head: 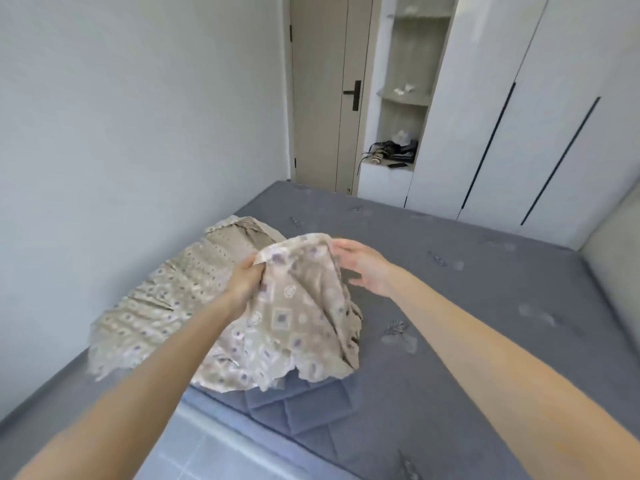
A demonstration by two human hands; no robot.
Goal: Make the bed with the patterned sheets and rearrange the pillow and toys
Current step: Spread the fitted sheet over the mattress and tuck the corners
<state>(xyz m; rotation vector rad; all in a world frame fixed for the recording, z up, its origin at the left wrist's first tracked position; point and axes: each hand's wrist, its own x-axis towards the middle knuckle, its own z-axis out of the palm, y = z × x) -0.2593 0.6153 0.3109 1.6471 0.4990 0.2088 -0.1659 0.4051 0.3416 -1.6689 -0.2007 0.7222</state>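
We have barely begun: our left hand [246, 277] clutches in curled fingers the patterned sheet [294, 320], bunched on the bare grey mattress [467, 306], our right hand [367, 268] hovers open beside it; spreading, pillow and toys remain.

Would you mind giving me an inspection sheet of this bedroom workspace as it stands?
Surface: grey mattress bare, no sheet spread on it.
Job's things: patterned sheet bunched in a heap on the mattress's left part; no pillow or toys seen.
Clutter: dark items on the lower shelf.
Hands: left hand grips a raised fold of the sheet; right hand open beside it, contact unclear.
Cables: dark cord hangs from that shelf.
Surroundings: closed door, white wardrobe, plain wall at left.
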